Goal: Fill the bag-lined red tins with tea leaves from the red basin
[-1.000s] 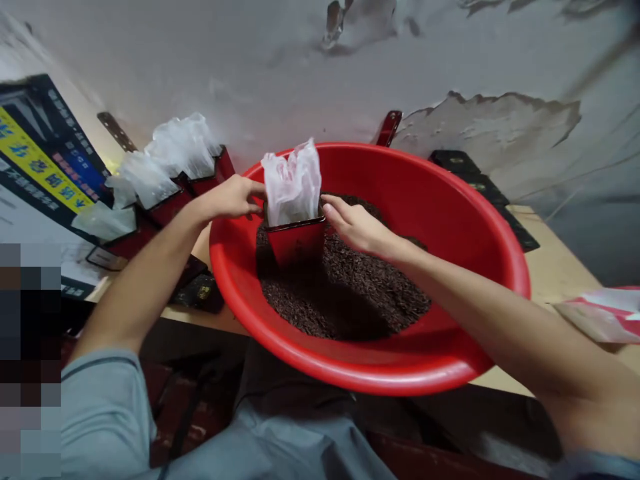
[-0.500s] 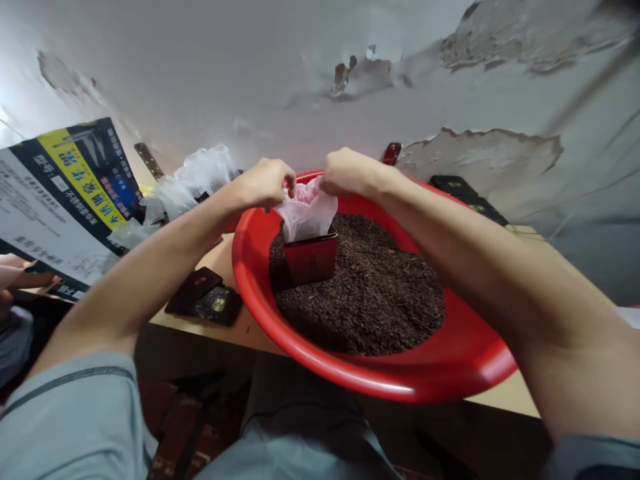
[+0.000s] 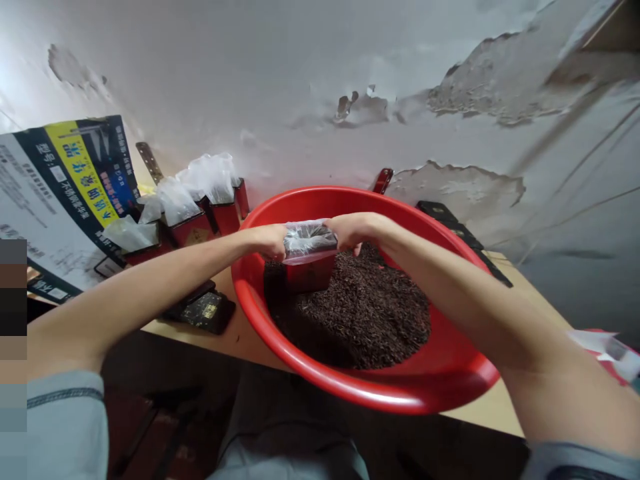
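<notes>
A red tin (image 3: 311, 277) stands in dark loose leaves (image 3: 370, 320), which look like dry tea, inside a big red plastic basin (image 3: 345, 395). Its mouth is lined with a clear plastic bag (image 3: 311, 241), whose edge is spread wide over the rim. At the bag's left side my left hand (image 3: 273, 241) is closed on the plastic. My right hand (image 3: 354, 230) grips the bag's right side, some of its fingers curled below. Dark contents show through the film; how full the tin is cannot be made out.
To the left, several red tins (image 3: 193, 228) with plastic bags sticking out stand beside a printed carton (image 3: 55, 200). Black lids (image 3: 207, 311) lie on the table (image 3: 240, 340) in front of them. More black lids (image 3: 440, 213) are right of the basin, by the peeling wall.
Both hands have come down and spread apart. The bag, which stood up bunched above the tin, is now pulled open and flattened over its rim. The view has shifted slightly.
</notes>
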A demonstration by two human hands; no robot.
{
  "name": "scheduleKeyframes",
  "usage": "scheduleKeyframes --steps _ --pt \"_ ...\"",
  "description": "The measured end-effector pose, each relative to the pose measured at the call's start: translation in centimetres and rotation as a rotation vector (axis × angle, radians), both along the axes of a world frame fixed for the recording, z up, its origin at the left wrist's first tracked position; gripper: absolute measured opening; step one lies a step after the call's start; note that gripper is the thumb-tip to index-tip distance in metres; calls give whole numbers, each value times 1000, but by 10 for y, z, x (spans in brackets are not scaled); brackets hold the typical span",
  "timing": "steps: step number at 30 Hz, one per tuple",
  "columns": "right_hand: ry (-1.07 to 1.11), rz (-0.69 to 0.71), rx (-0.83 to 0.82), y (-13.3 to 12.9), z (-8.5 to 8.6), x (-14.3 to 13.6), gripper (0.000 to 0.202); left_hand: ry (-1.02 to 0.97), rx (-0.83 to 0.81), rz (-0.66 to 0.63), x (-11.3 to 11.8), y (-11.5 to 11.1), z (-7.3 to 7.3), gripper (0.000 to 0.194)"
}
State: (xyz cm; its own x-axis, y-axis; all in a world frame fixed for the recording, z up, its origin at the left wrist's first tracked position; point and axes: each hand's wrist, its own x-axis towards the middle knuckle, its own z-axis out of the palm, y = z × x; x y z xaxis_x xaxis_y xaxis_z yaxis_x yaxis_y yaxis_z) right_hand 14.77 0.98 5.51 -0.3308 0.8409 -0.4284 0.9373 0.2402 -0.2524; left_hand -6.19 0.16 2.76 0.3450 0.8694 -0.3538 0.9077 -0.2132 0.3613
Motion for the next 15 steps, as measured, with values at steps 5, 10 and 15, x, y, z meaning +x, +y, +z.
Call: scheduleKeyframes --steps 5,10,15 --pt "190 -30 -40 0 -12 5 80 -230 -72 93 -8 8 -17 90" --pt "367 -98 -220 11 -18 21 80 -322 -179 125 -11 11 -22 80" --pt "428 -116 -385 14 -47 30 62 -412 -238 168 -9 6 -44 63"
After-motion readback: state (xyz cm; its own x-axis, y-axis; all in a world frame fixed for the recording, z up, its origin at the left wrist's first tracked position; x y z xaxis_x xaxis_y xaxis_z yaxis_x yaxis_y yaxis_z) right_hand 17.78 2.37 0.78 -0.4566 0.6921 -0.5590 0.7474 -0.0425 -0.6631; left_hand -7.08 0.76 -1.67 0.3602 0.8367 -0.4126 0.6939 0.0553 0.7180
